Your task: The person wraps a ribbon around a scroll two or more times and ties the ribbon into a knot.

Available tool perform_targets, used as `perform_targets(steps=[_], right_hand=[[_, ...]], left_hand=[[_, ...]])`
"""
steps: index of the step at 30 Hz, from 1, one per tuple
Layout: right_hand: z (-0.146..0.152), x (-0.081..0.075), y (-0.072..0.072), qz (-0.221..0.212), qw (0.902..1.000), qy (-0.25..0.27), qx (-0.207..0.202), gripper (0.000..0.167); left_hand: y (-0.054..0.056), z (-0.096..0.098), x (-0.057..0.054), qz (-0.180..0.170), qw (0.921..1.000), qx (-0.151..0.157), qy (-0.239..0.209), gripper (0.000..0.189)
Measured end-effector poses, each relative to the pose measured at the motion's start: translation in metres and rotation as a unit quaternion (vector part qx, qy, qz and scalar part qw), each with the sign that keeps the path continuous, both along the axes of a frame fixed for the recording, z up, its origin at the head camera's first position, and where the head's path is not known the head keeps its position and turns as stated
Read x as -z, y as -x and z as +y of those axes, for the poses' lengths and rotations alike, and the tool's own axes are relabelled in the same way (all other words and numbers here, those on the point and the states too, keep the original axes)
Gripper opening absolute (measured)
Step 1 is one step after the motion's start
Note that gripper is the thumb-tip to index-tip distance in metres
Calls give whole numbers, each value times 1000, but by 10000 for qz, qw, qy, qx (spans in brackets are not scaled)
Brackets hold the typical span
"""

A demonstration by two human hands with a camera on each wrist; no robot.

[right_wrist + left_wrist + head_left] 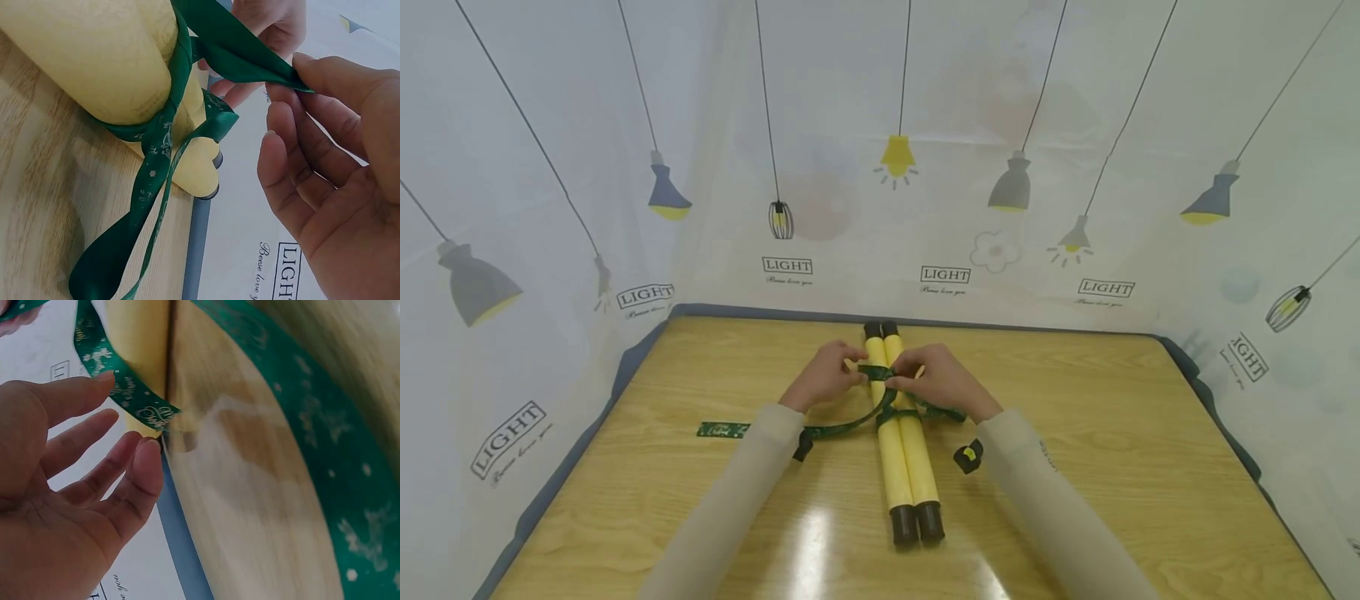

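Two yellow tubes [893,462] with dark end caps lie side by side on the wooden table. A green ribbon [838,431] with pale printing is wrapped round them near the middle, and a loose loop of it crosses them farther up. My right hand [942,377] pinches the ribbon between thumb and forefinger, over the tubes' right side. In the right wrist view the held ribbon [247,56] stretches from the wrap to those fingertips. My left hand [827,375] is left of the tubes, its fingers loosely bent beside the ribbon [128,387].
The ribbon's left tail [722,429] lies flat on the table [1075,467]. A short green tail [946,412] lies on the right. White cloth [842,292] printed with lamps stands round the back and sides. Black wrist-worn pieces [968,456] show by both sleeves.
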State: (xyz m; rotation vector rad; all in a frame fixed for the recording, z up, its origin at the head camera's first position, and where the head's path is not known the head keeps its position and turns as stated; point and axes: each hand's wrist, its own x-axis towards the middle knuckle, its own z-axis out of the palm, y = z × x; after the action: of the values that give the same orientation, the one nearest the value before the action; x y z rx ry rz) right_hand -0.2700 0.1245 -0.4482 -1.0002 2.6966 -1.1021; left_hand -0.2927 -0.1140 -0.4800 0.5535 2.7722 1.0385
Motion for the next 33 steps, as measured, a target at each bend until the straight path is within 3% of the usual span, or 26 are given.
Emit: perform_targets(steps=[10, 18, 23, 28, 33], right_hand=[[1, 0, 0, -172, 9997, -82, 160, 9], [3, -1, 0, -193, 9997, -61, 161, 11], [4, -2, -1, -270, 9993, -95, 232, 10], [4, -4, -2, -300, 9991, -109, 275, 11], [5, -3, -1, -307, 9990, -132, 286, 11]], left_hand=[[1, 3, 11, -110, 9998, -124, 118, 7], [1, 4, 11, -324, 9994, 110, -103, 21], [1, -1, 13, -451, 9986, 159, -207, 19], [0, -8, 10, -494, 9987, 146, 23, 13], [-6, -17, -1, -693, 9969, 366, -26, 16]])
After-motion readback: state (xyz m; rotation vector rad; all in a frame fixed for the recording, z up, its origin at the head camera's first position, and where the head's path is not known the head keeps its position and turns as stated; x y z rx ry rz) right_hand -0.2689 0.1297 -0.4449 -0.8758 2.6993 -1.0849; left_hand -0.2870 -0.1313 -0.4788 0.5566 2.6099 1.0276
